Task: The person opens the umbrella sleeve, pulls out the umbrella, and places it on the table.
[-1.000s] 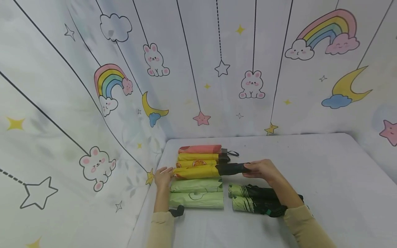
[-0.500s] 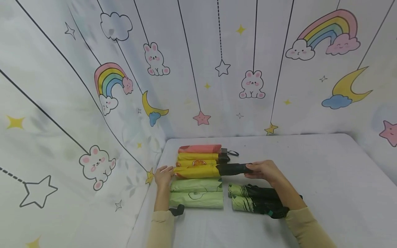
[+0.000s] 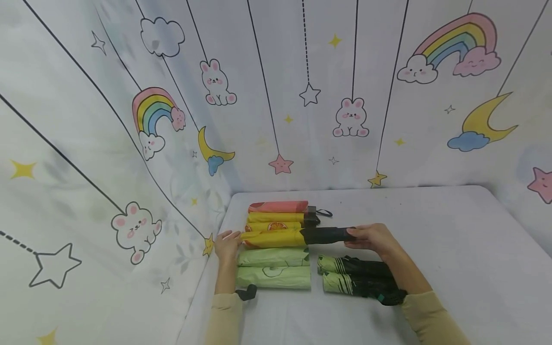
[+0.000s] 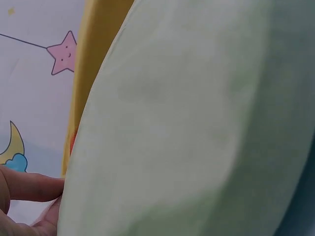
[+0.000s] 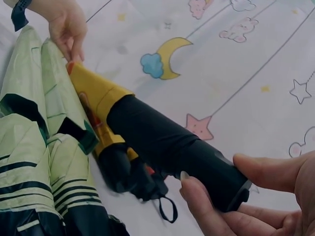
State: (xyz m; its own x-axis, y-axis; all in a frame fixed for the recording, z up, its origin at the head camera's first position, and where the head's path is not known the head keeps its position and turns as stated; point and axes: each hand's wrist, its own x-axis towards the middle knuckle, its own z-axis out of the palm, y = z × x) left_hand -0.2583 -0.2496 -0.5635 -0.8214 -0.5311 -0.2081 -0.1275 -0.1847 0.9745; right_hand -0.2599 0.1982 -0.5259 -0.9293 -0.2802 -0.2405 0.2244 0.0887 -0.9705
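Head view is showing the person's left hand (image 3: pixel 227 245) at the left tip of a long, slim folded umbrella with a yellow fabric cover and a black section (image 3: pixel 276 238). This hand's thumb and fingertips are pinching the yellow tip. Along the near side of the umbrella, two pale green fabric tubes with an avocado-like print (image 3: pixel 286 281) are lying parallel to it. The umbrella itself is stretching level between both hands, over a white cloth-covered counter (image 3: pixel 448 215). Along its far side, a yellow tube with an orange-slice print (image 3: pixel 276 227), a second yellow tube (image 3: pixel 273 218) and a coral-pink tube (image 3: pixel 280 207) are lying in a row, the pink one farthest; a thin black loop is sticking out right of them. Nearer than the umbrella's black section, two green-and-black folded umbrellas with striped bands (image 3: pixel 345 286) are resting side by side. At the umbrella's right end, the right hand (image 3: pixel 374 238) is gripping the black tip between thumb and fingers, spread only about as wide as that tip.
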